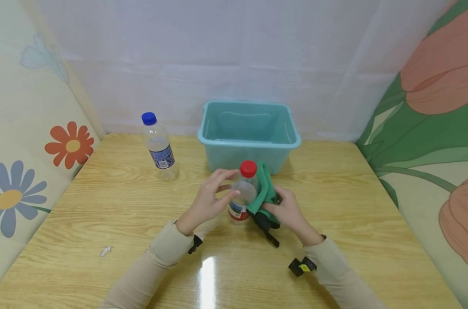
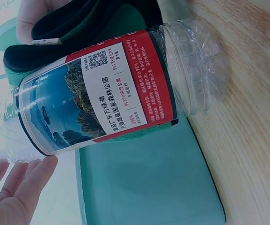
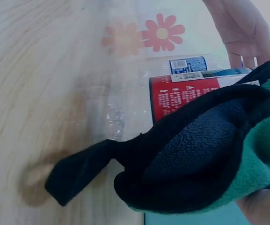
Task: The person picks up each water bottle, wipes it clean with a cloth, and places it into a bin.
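A clear plastic bottle [image 1: 241,198] with a red cap [image 1: 248,168] and a red-edged picture label [image 2: 92,98] stands on the wooden table [image 1: 114,206] in front of me. My left hand [image 1: 228,184] holds its upper part between fingers [image 2: 13,187] and thumb. My right hand [image 1: 274,201] grips a green and black fleece cloth [image 1: 265,189] and presses it against the bottle's right side. In the right wrist view the cloth [image 3: 205,150] covers most of the bottle [image 3: 181,96]. A black strip of it trails onto the table.
An empty teal plastic bin [image 1: 249,133] stands just behind the bottle. A second clear bottle with a blue cap [image 1: 158,148] stands at the back left. Flower-patterned panels wall both sides of the table, with a white curtain behind.
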`<state>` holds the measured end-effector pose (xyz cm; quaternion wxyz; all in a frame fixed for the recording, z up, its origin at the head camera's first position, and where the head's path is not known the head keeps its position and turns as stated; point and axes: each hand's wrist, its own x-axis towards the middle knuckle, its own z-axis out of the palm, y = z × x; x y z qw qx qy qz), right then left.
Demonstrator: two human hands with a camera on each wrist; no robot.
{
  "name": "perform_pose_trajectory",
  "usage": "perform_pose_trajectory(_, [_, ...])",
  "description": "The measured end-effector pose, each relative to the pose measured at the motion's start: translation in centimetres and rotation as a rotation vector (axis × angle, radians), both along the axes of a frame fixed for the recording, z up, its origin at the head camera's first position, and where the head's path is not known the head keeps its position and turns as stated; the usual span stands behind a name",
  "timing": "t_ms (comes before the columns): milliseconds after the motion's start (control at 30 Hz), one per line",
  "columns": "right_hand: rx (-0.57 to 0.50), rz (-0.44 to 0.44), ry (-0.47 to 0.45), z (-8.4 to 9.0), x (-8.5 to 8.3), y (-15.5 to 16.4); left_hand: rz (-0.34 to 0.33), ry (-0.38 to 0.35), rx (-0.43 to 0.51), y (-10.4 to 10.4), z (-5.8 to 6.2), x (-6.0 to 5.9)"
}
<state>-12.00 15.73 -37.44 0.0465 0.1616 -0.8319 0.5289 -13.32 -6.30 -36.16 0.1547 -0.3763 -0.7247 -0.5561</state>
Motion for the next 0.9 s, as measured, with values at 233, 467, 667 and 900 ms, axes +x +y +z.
perform_pose_trajectory(233, [-0.016,-0.021,0.002,0.7,0.1,0.0,0.004,0.007,-0.004,0.0,-0.1,0.0])
perform_pose_trajectory(467, [-0.071,-0.048,-0.013,1.4,0.5,0.1,-0.004,0.011,0.001,0.0,-0.1,-0.1])
perform_pose_trajectory(667, [-0.142,-0.049,0.002,1.8,0.5,1.0,-0.019,0.007,-0.013,-0.1,0.0,-0.3])
perform_pose_trajectory(900, [-0.175,-0.066,0.049,1.9,0.4,2.5,-0.062,-0.042,-0.042,-0.5,0.3,-0.7])
